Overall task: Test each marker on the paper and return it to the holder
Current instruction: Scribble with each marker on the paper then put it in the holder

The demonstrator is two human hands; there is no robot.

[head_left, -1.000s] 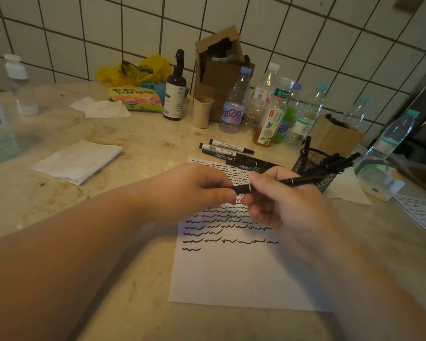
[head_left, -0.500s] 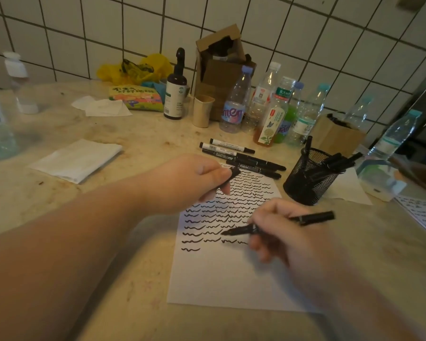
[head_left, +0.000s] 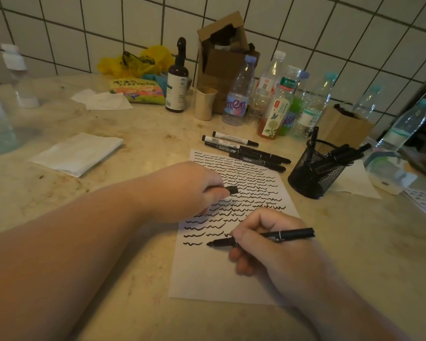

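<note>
Head camera view, looking down at a mottled beige stone counter [head_left: 138,153] backed by a white tiled wall. A sheet of white paper [head_left: 207,279] lies flat in the middle, its upper part filled with rows of short wavy black lines, its lower part blank. The right hand [head_left: 268,244] grips an uncapped black marker [head_left: 288,234] in a writing hold, fingers closed around the barrel; the tip points left and meets the paper just right of the lowest squiggle. The left hand [head_left: 194,190] rests over the left side of the sheet, fingers curled, pinching a small black cap [head_left: 232,190] between thumb and forefinger. Beyond the top edge of the paper, a cluster of capped markers [head_left: 246,151] lies side by side, partly overlapping that edge. To their right stands a black mesh holder [head_left: 312,178] with several black markers leaning inside it. Behind these, against the wall, are plastic bottles [head_left: 239,94], a dark pump bottle [head_left: 176,82] and an open cardboard box [head_left: 219,48]. A folded white napkin [head_left: 76,153] lies well to the left.
</note>
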